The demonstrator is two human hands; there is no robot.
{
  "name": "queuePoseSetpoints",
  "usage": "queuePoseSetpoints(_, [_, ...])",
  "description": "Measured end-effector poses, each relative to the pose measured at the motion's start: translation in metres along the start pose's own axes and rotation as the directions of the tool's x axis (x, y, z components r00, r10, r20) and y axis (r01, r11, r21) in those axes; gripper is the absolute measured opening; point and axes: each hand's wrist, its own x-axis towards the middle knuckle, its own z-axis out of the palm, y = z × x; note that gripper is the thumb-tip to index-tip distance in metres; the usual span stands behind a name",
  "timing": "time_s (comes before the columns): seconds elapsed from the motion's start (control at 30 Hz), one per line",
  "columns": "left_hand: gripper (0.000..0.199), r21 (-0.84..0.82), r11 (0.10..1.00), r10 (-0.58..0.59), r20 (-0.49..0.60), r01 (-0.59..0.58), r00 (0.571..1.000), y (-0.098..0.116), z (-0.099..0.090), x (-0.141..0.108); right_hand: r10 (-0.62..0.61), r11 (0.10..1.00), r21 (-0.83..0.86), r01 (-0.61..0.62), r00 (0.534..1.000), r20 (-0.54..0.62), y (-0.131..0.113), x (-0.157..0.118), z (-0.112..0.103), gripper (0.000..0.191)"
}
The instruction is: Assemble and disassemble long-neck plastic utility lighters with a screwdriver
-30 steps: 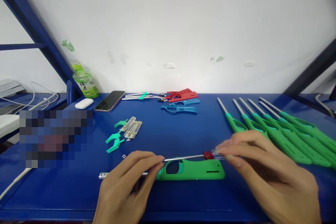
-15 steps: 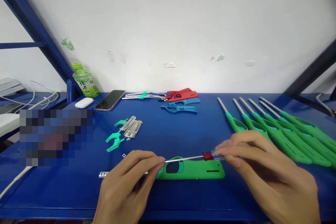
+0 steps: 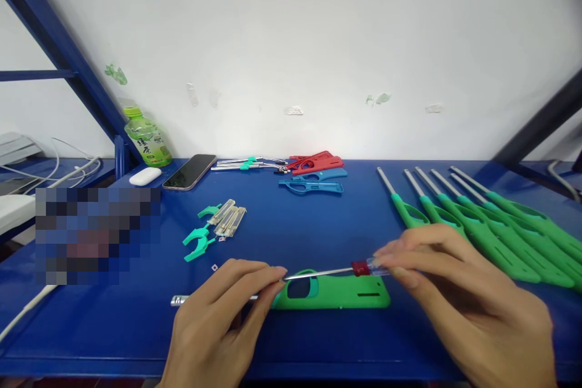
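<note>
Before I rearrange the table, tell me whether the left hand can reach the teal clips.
Probably yes: the teal clips lie ahead of the left hand with nothing tall between, though its fingers, pinched at the tip of the screwdriver, would likely need freeing first.

Bottle [image 3: 150,142] stands at bench [image 3: 291,339] back left corner. White case [image 3: 145,176] just in front, phone [image 3: 190,171] to its right. White cable [image 3: 37,299] runs toward front left corner. Wall [image 3: 291,30] behind back edge, marked.

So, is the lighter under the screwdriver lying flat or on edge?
Flat: the lighter has a broad side facing up, showing its slot and finger hole. The left hand hides part of it.
</note>
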Motion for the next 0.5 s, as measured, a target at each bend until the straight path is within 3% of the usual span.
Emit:
queuePoseSetpoints(0.23, [0.023, 0.011, 1.0, 0.017, 0.0, -0.017, 1.0, 0.0, 0.0, 0.001, -0.024, 1.0, 0.017, 0.023, 0.999, 0.031, 0.001, 0.0, -0.001, 0.029])
queuePoseSetpoints(0.5, [0.036, 0.057, 0.997, 0.047, 0.056, -0.05, 0.997, -0.001, 0.0, 0.0, -0.051, 0.998, 0.029, 0.053, 0.997, -0.052, -0.002, -0.011, 0.001, 0.037])
